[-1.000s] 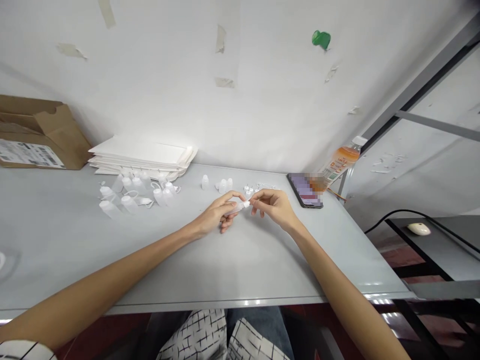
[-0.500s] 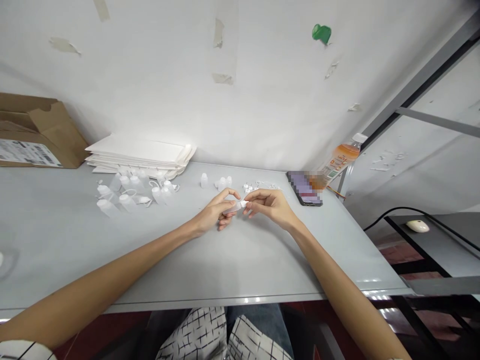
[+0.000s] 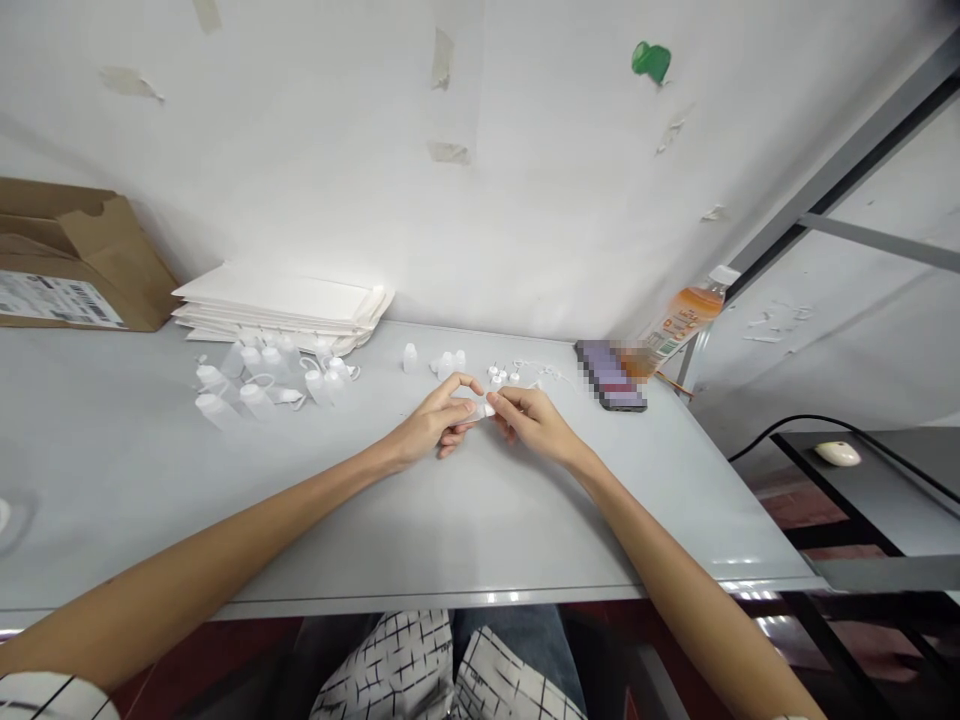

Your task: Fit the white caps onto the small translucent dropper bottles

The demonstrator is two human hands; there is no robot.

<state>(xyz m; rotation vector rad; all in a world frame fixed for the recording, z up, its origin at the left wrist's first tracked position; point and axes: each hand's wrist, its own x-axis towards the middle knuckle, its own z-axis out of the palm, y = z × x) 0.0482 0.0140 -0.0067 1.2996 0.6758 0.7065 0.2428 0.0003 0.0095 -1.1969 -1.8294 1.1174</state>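
Lone head view, facing forward and down across table (image 3: 480,530), perhaps fairly near

Phone (image 3: 609,376) right of the loose caps (image 3: 501,374)

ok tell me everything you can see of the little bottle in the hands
The little bottle is frosted, translucent and plastic-looking, with a white top. It is held tilted, nearly sideways, above the table, top end toward the right hand, whose fingertips touch it. The left hand grips the body. Fingers cover much of it, so its contents cannot be told.
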